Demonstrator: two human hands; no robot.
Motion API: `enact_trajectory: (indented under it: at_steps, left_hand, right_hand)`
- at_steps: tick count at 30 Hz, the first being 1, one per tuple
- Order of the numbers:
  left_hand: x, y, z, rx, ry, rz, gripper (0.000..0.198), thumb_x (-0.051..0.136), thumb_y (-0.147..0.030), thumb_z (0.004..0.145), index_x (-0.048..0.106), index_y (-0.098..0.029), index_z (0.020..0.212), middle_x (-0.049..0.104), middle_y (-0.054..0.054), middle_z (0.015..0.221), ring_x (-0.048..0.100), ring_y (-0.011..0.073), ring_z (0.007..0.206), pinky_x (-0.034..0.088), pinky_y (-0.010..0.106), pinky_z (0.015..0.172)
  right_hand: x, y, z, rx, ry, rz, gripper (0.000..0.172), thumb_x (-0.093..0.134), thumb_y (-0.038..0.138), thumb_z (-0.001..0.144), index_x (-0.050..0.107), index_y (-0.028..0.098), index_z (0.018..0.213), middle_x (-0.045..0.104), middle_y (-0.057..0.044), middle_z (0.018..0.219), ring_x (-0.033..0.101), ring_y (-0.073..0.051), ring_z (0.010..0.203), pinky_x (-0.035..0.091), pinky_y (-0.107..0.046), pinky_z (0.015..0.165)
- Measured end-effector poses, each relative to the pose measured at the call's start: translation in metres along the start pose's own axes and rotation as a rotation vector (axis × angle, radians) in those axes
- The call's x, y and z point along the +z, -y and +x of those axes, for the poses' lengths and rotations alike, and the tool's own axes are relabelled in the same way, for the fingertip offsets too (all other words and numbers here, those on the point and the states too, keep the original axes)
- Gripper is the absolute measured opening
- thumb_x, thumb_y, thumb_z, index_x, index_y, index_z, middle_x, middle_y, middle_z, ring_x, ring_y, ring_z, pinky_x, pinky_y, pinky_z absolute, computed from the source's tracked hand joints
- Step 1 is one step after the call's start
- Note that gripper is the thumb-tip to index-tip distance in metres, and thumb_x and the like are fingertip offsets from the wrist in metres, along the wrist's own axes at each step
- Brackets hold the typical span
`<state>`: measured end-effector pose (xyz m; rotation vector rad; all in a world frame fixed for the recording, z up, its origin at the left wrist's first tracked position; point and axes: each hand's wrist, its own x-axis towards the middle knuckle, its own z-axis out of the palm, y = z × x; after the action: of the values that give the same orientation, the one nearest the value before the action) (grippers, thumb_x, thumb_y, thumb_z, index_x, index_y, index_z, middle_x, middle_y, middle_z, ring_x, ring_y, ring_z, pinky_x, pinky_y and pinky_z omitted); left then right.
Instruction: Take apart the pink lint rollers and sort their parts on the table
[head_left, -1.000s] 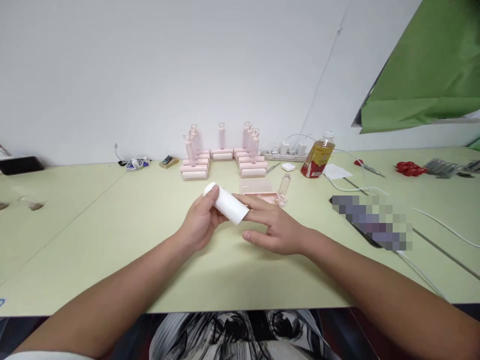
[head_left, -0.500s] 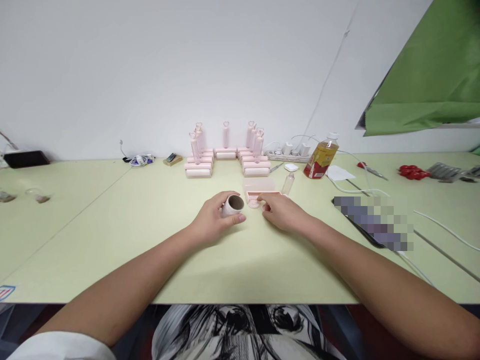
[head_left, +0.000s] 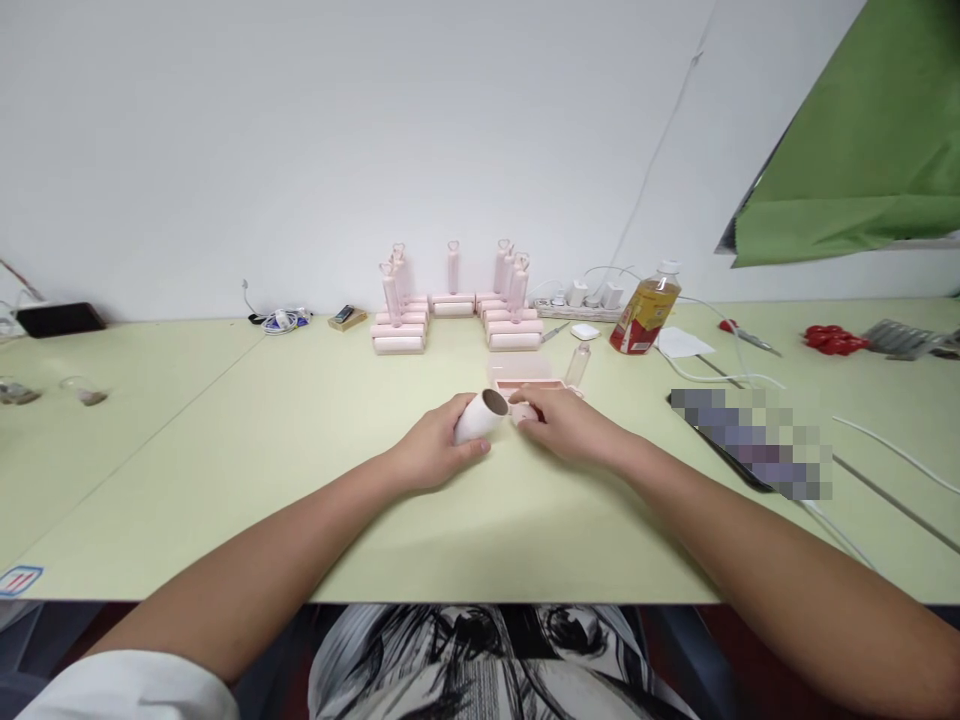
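Note:
My left hand [head_left: 437,445] is wrapped round a white lint roller refill [head_left: 474,420], tilted with its brown cardboard core facing up and to the right. Close to that open end, my right hand [head_left: 566,420] pinches a small pale pink round end cap [head_left: 524,413], partly covered by the fingers. Just behind my right hand lies a pink lint roller case [head_left: 517,385], its clear cover [head_left: 519,367] on the far side. A clear pink handle [head_left: 577,364] leans up at the case's right end.
Several assembled pink lint rollers [head_left: 399,345] stand in rows near the wall. To the right are a drink bottle [head_left: 643,315], a power strip [head_left: 581,309], a phone [head_left: 750,445], white cables and a red-handled tool [head_left: 748,337]. Coiled cable [head_left: 281,321] lies at the left.
My right hand has lifted the pink end cap from beside the case. My left hand has tipped the refill and moved it right, towards the cap.

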<state>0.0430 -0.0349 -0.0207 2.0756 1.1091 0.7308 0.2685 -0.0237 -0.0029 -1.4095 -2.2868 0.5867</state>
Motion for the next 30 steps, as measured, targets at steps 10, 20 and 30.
enact_trajectory:
  at_steps: [10, 20, 30]
  left_hand:
    - [0.002, 0.001, -0.001, 0.064, -0.004, 0.015, 0.053, 0.064, -0.028, 0.078, 0.051, -0.023, 0.129, 0.061, 0.005, 0.127, 0.058, 0.0253, 0.111, 0.044, 0.037, 0.096]
    - [0.004, -0.001, 0.0, 0.207, 0.038, -0.073, 0.052, 0.064, -0.025, 0.08, 0.054, -0.022, 0.131, 0.063, 0.005, 0.123, 0.059, 0.0239, 0.105, 0.046, 0.036, 0.091]
    - [0.004, 0.0, 0.001, 0.209, 0.046, -0.164, 0.052, 0.063, -0.028, 0.081, 0.053, -0.02, 0.131, 0.064, 0.007, 0.122, 0.059, 0.0251, 0.106, 0.045, 0.038, 0.093]
  right_hand:
    - [0.0, 0.015, -0.002, 0.097, -0.199, 0.971, 0.044, 0.07, 0.044, 0.076, 0.062, 0.013, 0.106, 0.059, 0.002, 0.065, 0.051, -0.009, 0.051, 0.043, -0.026, 0.048]
    - [0.009, 0.017, -0.004, 0.185, -0.047, 0.992, 0.053, 0.071, 0.044, 0.075, 0.064, 0.01, 0.115, 0.053, 0.005, 0.049, 0.042, -0.007, 0.038, 0.032, -0.022, 0.038]
    - [0.014, 0.016, -0.002, 0.17, -0.034, 1.201, 0.045, 0.074, 0.039, 0.075, 0.064, 0.017, 0.114, 0.057, 0.003, 0.064, 0.052, -0.009, 0.05, 0.043, -0.023, 0.043]
